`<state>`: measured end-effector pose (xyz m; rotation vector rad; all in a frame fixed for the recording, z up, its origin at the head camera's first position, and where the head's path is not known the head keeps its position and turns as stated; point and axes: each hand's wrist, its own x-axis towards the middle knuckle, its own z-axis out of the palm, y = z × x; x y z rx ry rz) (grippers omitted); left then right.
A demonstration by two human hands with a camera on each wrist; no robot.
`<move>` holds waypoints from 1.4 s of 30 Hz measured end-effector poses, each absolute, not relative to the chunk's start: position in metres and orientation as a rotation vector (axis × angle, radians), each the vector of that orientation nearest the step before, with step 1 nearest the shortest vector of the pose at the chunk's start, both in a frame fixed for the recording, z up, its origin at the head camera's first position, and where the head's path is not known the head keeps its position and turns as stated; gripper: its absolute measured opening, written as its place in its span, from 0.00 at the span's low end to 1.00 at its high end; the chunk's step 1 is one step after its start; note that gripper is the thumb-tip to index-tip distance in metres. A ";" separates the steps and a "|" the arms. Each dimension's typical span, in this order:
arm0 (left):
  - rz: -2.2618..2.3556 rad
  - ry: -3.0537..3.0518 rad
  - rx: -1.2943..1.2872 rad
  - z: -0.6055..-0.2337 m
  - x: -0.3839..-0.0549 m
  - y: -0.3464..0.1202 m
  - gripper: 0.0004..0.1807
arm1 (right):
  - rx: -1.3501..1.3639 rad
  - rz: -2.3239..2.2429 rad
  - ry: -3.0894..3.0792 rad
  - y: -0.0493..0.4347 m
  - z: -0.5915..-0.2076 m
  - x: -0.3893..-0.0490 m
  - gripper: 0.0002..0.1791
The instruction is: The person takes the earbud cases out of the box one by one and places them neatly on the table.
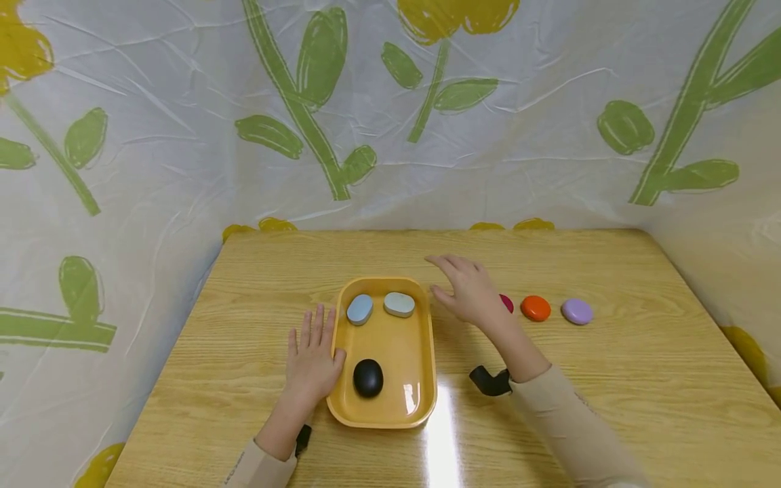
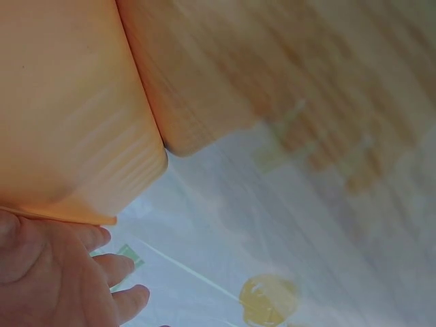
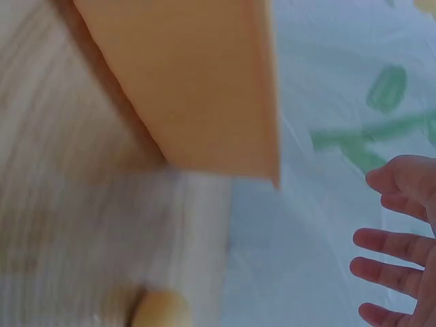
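A yellow tray (image 1: 390,419) stands on the wooden table. Inside it lie a light blue pebble-like piece (image 1: 360,310), a pale whitish one (image 1: 399,304) and a larger black one (image 1: 368,378). My left hand (image 1: 312,366) rests with straight, spread fingers along the tray's left rim, thumb over the edge. To the right of the tray's far part, my right hand (image 1: 468,290) is held with fingers extended and nothing in it. Partly covered by that hand is a crimson piece (image 1: 507,303). In the right wrist view the fingers (image 3: 388,240) are spread apart, away from the tray wall (image 3: 197,102).
Right of the crimson piece, an orange piece (image 1: 536,308) and a lilac piece (image 1: 577,311) sit in a row on the table (image 1: 641,379). A yellowish rounded thing (image 3: 161,310) shows low in the right wrist view. A flower-patterned sheet (image 1: 427,169) hangs behind and around the table.
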<state>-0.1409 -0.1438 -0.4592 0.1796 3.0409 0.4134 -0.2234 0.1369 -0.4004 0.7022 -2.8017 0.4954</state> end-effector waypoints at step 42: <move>0.392 3.036 0.175 -0.460 -0.142 -0.143 0.36 | 0.875 0.067 -2.890 0.061 -0.461 -0.219 0.20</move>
